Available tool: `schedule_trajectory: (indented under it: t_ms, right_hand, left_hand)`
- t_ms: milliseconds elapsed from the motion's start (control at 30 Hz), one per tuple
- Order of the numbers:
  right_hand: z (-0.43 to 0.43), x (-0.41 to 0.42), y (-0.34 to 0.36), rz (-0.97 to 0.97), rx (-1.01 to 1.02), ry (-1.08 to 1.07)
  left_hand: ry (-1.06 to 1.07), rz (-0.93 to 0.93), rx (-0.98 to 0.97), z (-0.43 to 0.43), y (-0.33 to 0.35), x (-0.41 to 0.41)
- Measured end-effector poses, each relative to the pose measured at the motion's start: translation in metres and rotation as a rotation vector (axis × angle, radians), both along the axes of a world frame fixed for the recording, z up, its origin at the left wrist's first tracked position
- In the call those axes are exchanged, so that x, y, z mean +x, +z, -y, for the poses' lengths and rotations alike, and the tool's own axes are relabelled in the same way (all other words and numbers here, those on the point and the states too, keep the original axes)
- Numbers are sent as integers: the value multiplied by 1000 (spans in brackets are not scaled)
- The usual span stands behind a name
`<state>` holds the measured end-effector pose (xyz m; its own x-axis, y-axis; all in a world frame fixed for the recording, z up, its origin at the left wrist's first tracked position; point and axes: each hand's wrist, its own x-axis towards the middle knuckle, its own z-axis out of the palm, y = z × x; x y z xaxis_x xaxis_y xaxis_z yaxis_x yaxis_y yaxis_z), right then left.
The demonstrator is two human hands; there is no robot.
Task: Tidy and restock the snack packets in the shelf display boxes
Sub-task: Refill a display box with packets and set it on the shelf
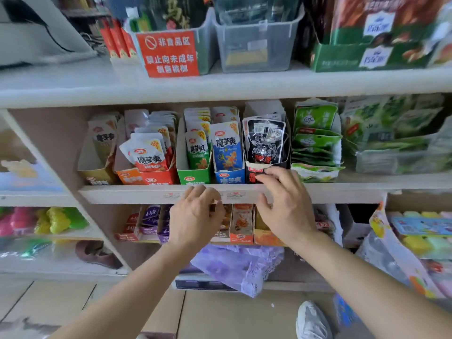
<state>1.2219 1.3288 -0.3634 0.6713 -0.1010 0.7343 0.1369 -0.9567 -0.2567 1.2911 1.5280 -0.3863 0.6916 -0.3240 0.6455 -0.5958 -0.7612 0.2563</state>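
Head view: the right hand [286,206] is released, fingers straight and spread, its fingertips [263,177] at the front lip of the black box [253,172] on the middle shelf [122,194]. The left hand [195,216] hangs in front of the shelf edge, below the green box [193,177], with its fingers curled downward; I cannot tell whether it grips anything. The two hands are near each other but apart. A black packet [265,140] stands upright in the black box. Just left of it the blue box [230,178] holds upright blue packets [226,148], then the green box holds green-fronted packets [198,152], the red box [157,179] holds a leaning row of red packets [149,155], and the yellow box [97,176] at the far left shows one packet toward its back. Right of the black box, green packets [315,143] lie stacked and tilted forward in a white box [337,133], with more green bags [391,133] beside it. Under the hands, the lower shelf carries an orange box [242,237] with an upright packet and purple packets [150,216] to the left. Below that lies a purple bag [239,267]. On the top shelf [73,81] stand a red sign [168,55], a clear bin [254,45] and a green carton [354,58]. A white shoe [311,321] rests on the floor [232,314], and a brown shoe [95,255] lies at the lower left.
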Motion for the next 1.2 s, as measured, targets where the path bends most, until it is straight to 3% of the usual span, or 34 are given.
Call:
schedule_trajectory:
  t_ms: [100,233,300,467,567,767,867,967,1033,1100,1200]
  right_hand:
    - [11,9,18,-114,-22,-131]
    - [16,20,19,-405,-66,-240]
    - [18,26,22,-453,-99,-271]
    - [11,39,41,-367,-212,-141]
    - [3,38,37,-415,-252,-63]
    - [13,35,38,-351,-205,-36]
    - [21,31,42,-229,-97,99]
    - [29,30,45,-175,35,269]
    - [37,30,46,-194,98,324]
    - [44,29,48,-238,118,358]
    - [52,29,45,-254,31,388]
  left_hand:
    - [-1,72,-10,4,9,4]
    - [91,-110,124,12,14,13]
    - [110,-151,158,15,14,16]
    - [144,-132,69,23,17,19]
    - [151,-98,20,31,20,20]
    - [160,-100,25,37,19,22]
    - [151,-61,-23,41,26,21]
    - [-66,-24,-200,55,48,25]
    - [-308,-127,-286,68,69,33]
    - [-407,-192,-178,79,89,46]
    - [-455,-277,160,89,114,73]
